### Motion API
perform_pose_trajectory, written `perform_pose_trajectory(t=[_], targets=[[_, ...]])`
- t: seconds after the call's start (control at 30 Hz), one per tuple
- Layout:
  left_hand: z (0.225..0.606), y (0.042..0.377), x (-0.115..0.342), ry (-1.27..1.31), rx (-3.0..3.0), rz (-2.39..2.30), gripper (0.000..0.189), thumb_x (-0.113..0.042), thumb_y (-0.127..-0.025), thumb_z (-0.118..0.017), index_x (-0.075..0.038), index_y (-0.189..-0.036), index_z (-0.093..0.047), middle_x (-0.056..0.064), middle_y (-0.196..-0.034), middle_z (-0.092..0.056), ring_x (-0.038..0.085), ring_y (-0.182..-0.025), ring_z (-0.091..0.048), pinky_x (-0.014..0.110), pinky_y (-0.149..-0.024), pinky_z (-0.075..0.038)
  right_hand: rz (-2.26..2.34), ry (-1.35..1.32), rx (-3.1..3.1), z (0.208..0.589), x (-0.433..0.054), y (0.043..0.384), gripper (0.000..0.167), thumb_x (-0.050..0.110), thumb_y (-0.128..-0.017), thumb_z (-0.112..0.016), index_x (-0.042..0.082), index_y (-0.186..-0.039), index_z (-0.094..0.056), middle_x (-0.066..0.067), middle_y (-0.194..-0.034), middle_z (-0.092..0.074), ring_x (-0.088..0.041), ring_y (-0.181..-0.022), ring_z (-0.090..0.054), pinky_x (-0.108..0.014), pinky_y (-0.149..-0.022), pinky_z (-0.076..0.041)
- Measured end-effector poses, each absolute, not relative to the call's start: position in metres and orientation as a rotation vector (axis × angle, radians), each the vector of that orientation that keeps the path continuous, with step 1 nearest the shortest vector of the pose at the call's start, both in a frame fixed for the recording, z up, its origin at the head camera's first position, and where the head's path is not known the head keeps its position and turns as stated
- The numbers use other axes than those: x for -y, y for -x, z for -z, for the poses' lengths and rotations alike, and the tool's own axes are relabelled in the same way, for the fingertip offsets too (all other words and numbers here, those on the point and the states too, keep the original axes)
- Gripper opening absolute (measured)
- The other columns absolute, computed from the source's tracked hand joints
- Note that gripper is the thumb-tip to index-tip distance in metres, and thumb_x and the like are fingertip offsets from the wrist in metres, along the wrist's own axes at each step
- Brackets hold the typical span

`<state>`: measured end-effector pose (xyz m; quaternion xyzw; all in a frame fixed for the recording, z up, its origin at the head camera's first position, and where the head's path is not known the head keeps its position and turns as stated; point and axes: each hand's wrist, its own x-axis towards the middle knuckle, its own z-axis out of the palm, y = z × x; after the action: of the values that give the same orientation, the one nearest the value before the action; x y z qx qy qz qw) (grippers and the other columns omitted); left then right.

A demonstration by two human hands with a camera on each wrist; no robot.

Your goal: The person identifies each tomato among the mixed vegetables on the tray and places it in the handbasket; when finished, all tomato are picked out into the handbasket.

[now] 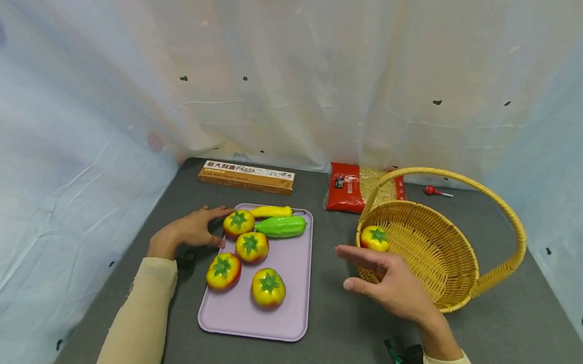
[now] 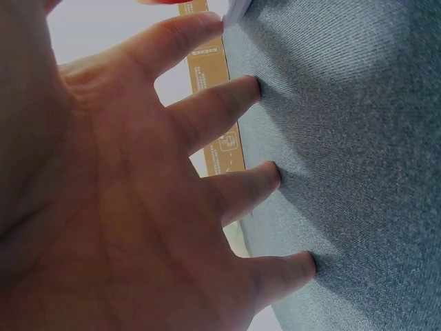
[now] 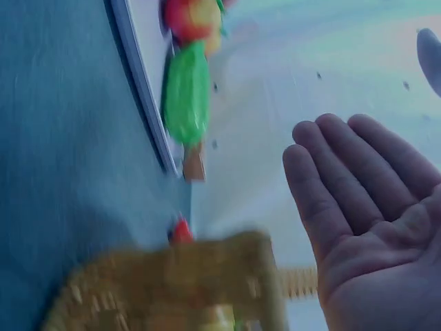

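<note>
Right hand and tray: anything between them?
No object; in the head view, just a bare strip of grey table separates the right hand from the tray.

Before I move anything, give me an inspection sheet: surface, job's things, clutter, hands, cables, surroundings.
Surface: dark grey tabletop.
Job's things: lilac tray bearing four yellow-red fruits, a yellow pepper and a green vegetable; wicker basket with one similar fruit inside.
Clutter: pasta box, red packet and red lollipop towards the far edge.
Hands: left hand at the tray's left edge, fingers spread, contact with the nearest fruit unclear; right hand by the basket's near-left rim, holding nothing.
Cables: nothing seen.
Surroundings: pale sheeting with dark flecks behind and at both sides.
</note>
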<state>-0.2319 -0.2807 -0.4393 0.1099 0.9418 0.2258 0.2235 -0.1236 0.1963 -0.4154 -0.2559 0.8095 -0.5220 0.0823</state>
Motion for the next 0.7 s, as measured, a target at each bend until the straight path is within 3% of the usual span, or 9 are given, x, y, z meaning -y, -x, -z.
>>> perform_pose_trajectory(t=[0.13,0.37,0.57,0.7], targets=[[0.44,0.233,0.281,-0.3,-2.602,-0.614,0.095,-0.033,-0.092,-0.088,-0.025,-0.173,-0.037,0.021,-0.181,-0.023,0.063,-0.164,-0.008,0.088,-0.122,-0.016,1.578,0.815,-2.31,0.418,-0.174,0.127,0.056,0.019,-0.099,-0.084,0.021,-0.152,-0.067,-0.002,-0.151,-0.07,-0.019,-0.138,-0.069,-0.037,-0.116,-0.055],[0.44,0.233,0.281,-0.309,-2.606,-0.609,0.096,-0.034,-0.092,-0.088,-0.025,-0.173,-0.038,0.021,-0.181,-0.024,0.063,-0.164,-0.009,0.088,-0.122,-0.016,1.473,0.902,-2.254,0.425,-0.138,0.131,0.058,0.03,-0.095,-0.088,0.025,-0.149,-0.069,0.006,-0.148,-0.072,-0.019,-0.138,-0.069,-0.052,-0.118,-0.053],[0.44,0.233,0.28,-0.304,-2.604,-0.61,0.096,-0.034,-0.091,-0.089,-0.024,-0.172,-0.038,0.022,-0.181,-0.024,0.063,-0.163,-0.009,0.088,-0.122,-0.016,1.315,0.929,-2.27,0.437,-0.112,0.133,0.062,0.042,-0.091,-0.091,0.023,-0.147,-0.072,0.0,-0.146,-0.074,-0.018,-0.134,-0.071,-0.046,-0.116,-0.055],[0.441,0.234,0.281,-0.3,-2.604,-0.611,0.096,-0.033,-0.091,-0.088,-0.025,-0.173,-0.038,0.022,-0.181,-0.024,0.063,-0.164,-0.009,0.088,-0.122,-0.016,1.203,0.939,-2.314,0.444,-0.095,0.133,0.066,0.047,-0.089,-0.091,0.023,-0.148,-0.071,0.007,-0.146,-0.073,-0.016,-0.132,-0.071,-0.042,-0.115,-0.056]])
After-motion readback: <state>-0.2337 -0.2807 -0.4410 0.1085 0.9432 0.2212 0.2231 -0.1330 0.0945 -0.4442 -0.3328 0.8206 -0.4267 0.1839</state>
